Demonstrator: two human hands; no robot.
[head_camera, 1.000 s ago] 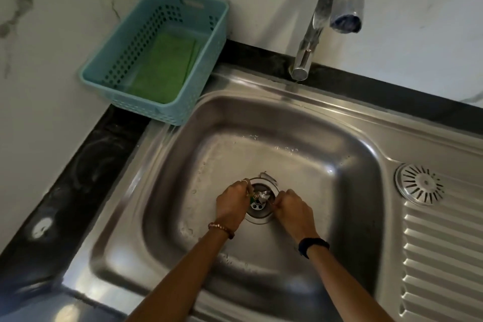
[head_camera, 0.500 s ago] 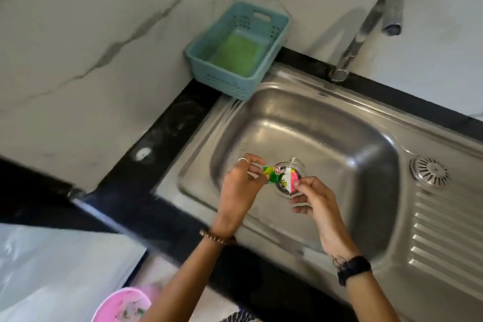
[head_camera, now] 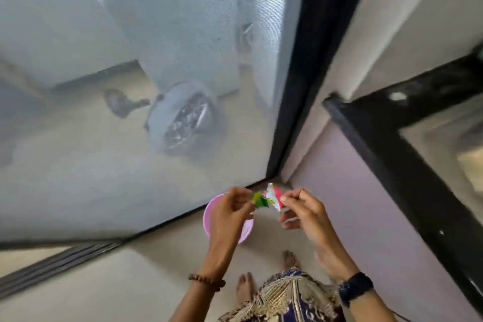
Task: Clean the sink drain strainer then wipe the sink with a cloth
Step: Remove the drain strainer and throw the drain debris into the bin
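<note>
Both hands pinch a crumpled wrapper [head_camera: 266,199] above a pink bucket [head_camera: 209,213] on the floor: left hand [head_camera: 231,214] on its green end, right hand [head_camera: 304,213] on its pink-white end. The black surface edge [head_camera: 392,162] runs along the right, open floor to the left. Wrapper print is unreadable

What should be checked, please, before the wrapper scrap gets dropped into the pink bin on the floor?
1. Wrapper scrap pinched by both the left hand and right hand: ok.
2. Pink bin sits below the hands: ok.
3. Scrap directly over the bin's opening: cannot tell; the left hand covers much of it.
4. Bin has room: cannot tell.
5. Bare feet stand clear of the bin: ok.
</note>
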